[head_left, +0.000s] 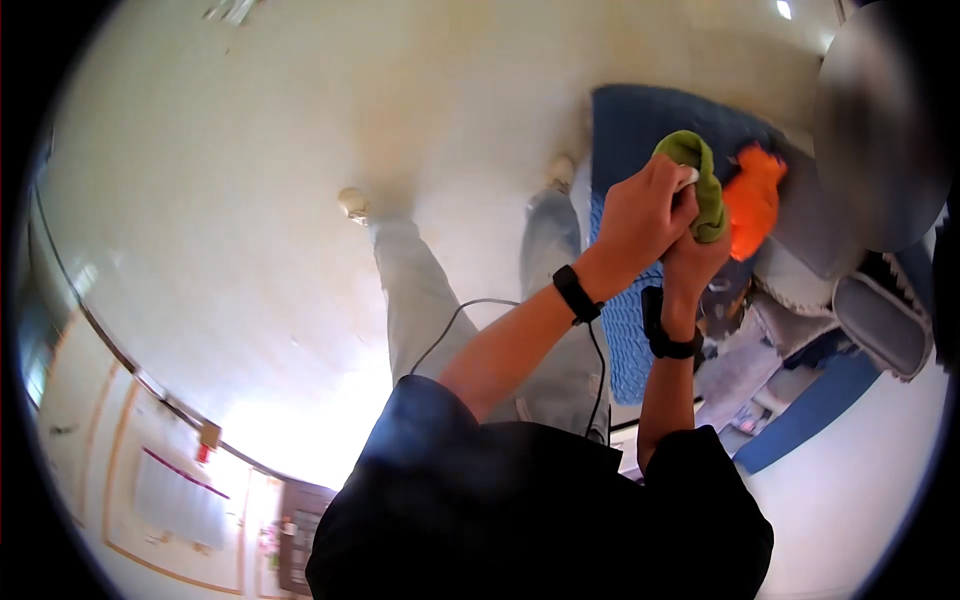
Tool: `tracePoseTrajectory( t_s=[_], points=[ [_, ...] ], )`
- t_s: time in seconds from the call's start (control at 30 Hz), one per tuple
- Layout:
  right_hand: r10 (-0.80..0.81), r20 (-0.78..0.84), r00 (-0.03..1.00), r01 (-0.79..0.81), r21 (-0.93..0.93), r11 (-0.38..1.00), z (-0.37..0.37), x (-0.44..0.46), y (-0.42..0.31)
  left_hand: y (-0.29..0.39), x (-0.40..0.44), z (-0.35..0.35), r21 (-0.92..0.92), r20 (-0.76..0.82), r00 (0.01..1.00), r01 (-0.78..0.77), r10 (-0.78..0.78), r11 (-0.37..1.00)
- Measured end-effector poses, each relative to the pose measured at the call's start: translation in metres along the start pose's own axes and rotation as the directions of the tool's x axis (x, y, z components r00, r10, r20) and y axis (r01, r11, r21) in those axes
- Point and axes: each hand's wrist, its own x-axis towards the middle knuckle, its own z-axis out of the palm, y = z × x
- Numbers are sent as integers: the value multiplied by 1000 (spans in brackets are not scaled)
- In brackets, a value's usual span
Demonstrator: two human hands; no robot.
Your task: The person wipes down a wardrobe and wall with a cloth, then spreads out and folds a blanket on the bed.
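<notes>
A folded green cloth item (710,205), possibly a sock, is up in front of me at the right, curled into a loop. My left hand (640,215) is closed in a pinch at its near edge, with a small white bit showing at the fingertips. Just below, my right hand (697,262) is closed around the lower end of the cloth; its fingers are partly hidden behind the left hand and the fabric. Beyond the cloth lies a bright orange item (755,200), soft-looking. Dark bands circle both wrists.
A blue sofa (630,130) with a textured blue cover (630,340) runs along my right. Cushions (880,325) and clothes lie crowded there. A blurred grey round shape (870,130) stands at upper right. A dark cable (445,330) hangs across my legs over the pale floor (250,200).
</notes>
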Motion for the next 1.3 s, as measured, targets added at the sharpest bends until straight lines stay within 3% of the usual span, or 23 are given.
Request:
tracePoseTrajectory(
  t_s=[0.2,0.33,0.57,0.63,0.73,0.83,1.0,1.03,1.07,1.1,1.2,1.3],
  points=[
    [-147,338,930,175,-54,983,212,-136,-120,-17,-4,-288,0,-312,947,74,-70,997],
    [-287,572,769,393,-67,917,333,-235,-207,-10,-22,-474,-79,-467,866,159,-177,984],
    [-297,789,538,467,15,884,532,-366,-365,-2,-10,-740,-103,-709,690,109,-149,989],
    [-298,822,485,459,50,887,601,-402,-403,-9,4,-820,-101,-767,629,80,-129,992],
    [-240,895,375,359,99,928,706,-466,-452,-12,8,-950,-113,-812,553,162,-185,980],
    [-366,926,96,517,268,813,825,-546,-502,-38,0,-1081,-154,-898,384,182,-214,971],
    [-155,941,-300,499,293,816,1020,-715,-612,-55,-39,-1341,-234,-954,125,253,-271,939],
    [-125,915,-383,479,313,820,1059,-754,-629,-57,-50,-1396,-232,-963,53,334,-264,914],
    [-109,884,-454,449,333,829,1015,-749,-644,-21,-61,-1368,-265,-961,-8,291,-275,919],
    [-83,844,-530,466,372,803,1075,-799,-665,-40,-69,-1438,-312,-950,-72,242,-304,919],
    [-45,840,-540,487,356,798,1151,-880,-710,-42,-82,-1550,-373,-925,-147,173,-351,912],
    [-108,878,-466,500,362,786,1212,-951,-757,-30,-90,-1657,-362,-929,-170,235,-328,902]
  ],
)
